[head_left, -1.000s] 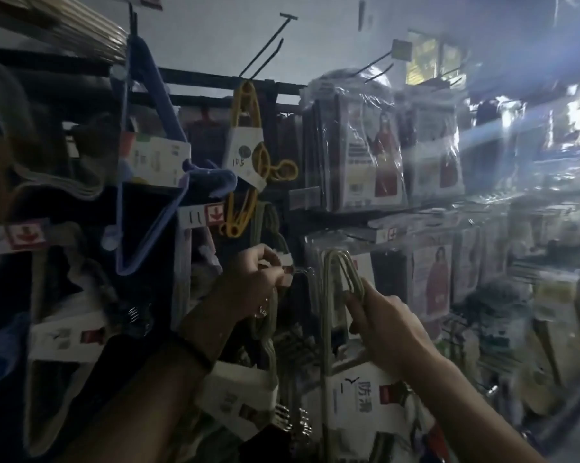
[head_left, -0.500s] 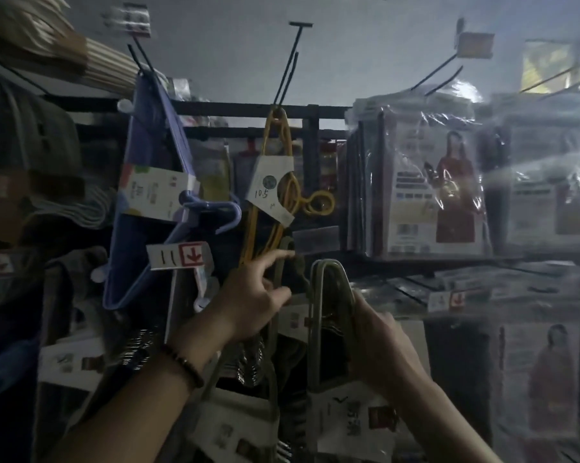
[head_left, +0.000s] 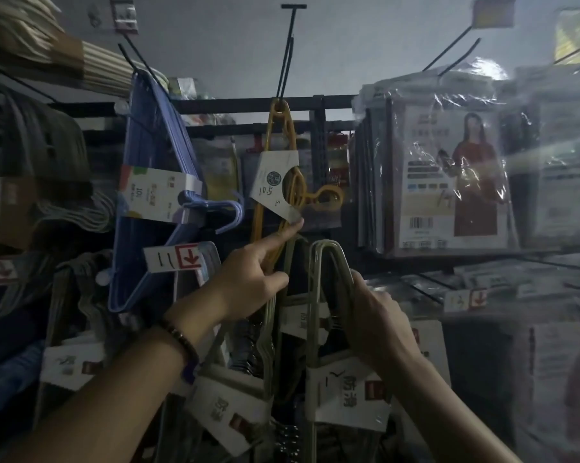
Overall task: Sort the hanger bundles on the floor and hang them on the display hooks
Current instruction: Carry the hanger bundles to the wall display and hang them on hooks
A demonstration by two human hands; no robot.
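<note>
the right fingers [head_left: 358, 289] are curled tight round one slanting side of a hanger bundle [head_left: 325, 253], gripping it, with the right hand [head_left: 379, 325] set under the bend so the weight hangs straight and the rounded top stays free, which looks meant for slipping over a peg. that bundle is up at rack height, between the two hands and below the yellow bundle [head_left: 275, 155]. whether it already sits on a hook i cannot tell, the spot behind it is too dark. its wires are thin, pale and slightly glossy, pressed flat together and banded low down by a stiff white paper sleeve [head_left: 348, 396] with a small red square. on the left hand [head_left: 258, 279] the index finger [head_left: 292, 227] is stretched out, its tip at the card label of the yellow bundle, perhaps nudging it aside for room. the other fingers are folded in against a neighbouring bundle [head_left: 230, 406] of the same drab wire, and i cannot tell if they pinch it. a bead bracelet [head_left: 181, 339] circles that wrist. the yellow ones are chunky moulded plastic, hung on a long black display hook [head_left: 288, 51]. left of them a blue bundle [head_left: 155, 182] hangs tilted above a price tag [head_left: 178, 259] with a red arrow. to the right are crinkly, shiny wrapped garment packs [head_left: 449, 175].
</note>
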